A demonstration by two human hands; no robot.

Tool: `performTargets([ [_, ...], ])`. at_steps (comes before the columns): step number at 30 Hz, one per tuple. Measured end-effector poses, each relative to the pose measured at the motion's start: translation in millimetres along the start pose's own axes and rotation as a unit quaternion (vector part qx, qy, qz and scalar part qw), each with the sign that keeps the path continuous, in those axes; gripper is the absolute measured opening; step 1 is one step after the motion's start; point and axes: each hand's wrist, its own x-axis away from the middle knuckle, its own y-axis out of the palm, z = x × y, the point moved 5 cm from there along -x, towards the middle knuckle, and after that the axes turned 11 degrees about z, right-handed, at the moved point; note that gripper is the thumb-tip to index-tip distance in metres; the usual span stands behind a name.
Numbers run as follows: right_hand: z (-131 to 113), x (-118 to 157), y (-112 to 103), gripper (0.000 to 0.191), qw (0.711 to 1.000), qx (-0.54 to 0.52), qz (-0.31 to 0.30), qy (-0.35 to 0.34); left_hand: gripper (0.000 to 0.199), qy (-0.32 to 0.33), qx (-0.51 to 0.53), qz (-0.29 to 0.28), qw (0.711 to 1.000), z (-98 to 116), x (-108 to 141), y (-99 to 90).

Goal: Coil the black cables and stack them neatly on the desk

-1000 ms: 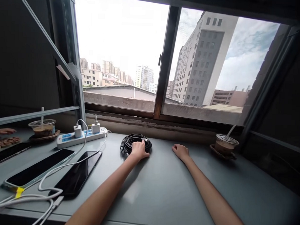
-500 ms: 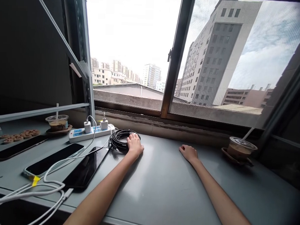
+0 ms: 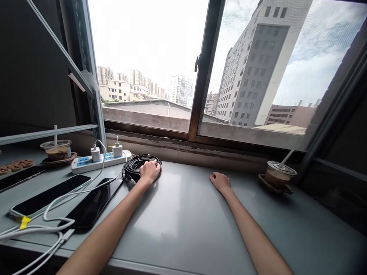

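Observation:
A coil of black cable [image 3: 138, 162] lies on the grey table, just right of the power strip. My left hand [image 3: 150, 171] is closed round the right side of the coil, fingers curled over its strands. The undersides of those fingers are hidden. My right hand [image 3: 220, 181] rests on the table further right, apart from the coil, with its fingers curled into a loose fist. Nothing shows in that fist. A lidded drink cup [image 3: 280, 175] with a straw stands on a brown saucer to the right of it.
A white power strip [image 3: 101, 162] holds two plugged chargers. Left of the coil lie a black tablet [image 3: 92, 204], a phone [image 3: 50, 195] and loose white cables [image 3: 57, 219]. Another drink cup [image 3: 56, 150] stands near brown round pieces [image 3: 15, 166]. The window [image 3: 147, 40] rises behind the table [image 3: 180, 229].
The view has swung slightly right, so everything sits further left in the picture. My left hand's fingers have curled more tightly over the coil. My right hand stays on the table, curled.

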Motion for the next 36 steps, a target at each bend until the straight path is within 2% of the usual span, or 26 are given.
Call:
performTargets([
  [3, 0, -1, 0, 0.029, 1.000, -0.001, -0.005, 0.000, 0.034, -0.004, 0.016, 0.019, 1.000, -3, -6, -7.2],
  [12, -1, 0, -2, 0.031, 1.000, -0.023, -0.004, 0.005, 0.042, -0.071, 0.022, 0.181, 0.981, -7, -5, -32.3],
  [16, -2, 0, -1, 0.032, 0.999, -0.032, 0.005, 0.007, 0.044, -0.056, 0.026, 0.232, 0.971, -2, -7, -49.2],
  [19, -2, -1, -1, 0.031, 0.999, -0.043, 0.015, 0.009, 0.041, 0.027, 0.047, 0.282, 0.958, 19, -1, -67.3],
  [21, -2, -1, -1, 0.030, 0.998, -0.054, 0.022, 0.011, 0.035, 0.107, 0.073, 0.348, 0.929, 38, 12, -81.8],
  [23, -3, -1, -1, 0.030, 0.997, -0.066, 0.026, 0.015, 0.027, 0.192, 0.107, 0.431, 0.875, 58, 33, -95.9],
  [25, -3, -2, -1, 0.028, 0.996, -0.079, 0.026, 0.022, 0.020, 0.283, 0.153, 0.487, 0.812, 76, 58, -105.8],
  [27, -2, -2, 0, 0.027, 0.995, -0.096, 0.024, 0.032, 0.017, 0.357, 0.192, 0.494, 0.769, 92, 80, -110.7],
  [29, 0, -2, 2, 0.025, 0.992, -0.121, 0.018, 0.043, 0.018, 0.413, 0.205, 0.477, 0.748, 104, 95, -112.3],
  [33, 4, -1, 2, 0.028, 0.976, -0.205, -0.004, 0.070, 0.016, 0.447, 0.208, 0.446, 0.747, 112, 106, -109.3],
  [36, -5, -1, -5, 0.047, 0.946, -0.308, -0.054, 0.088, 0.013, 0.461, 0.215, 0.427, 0.747, 114, 112, -103.9],
])
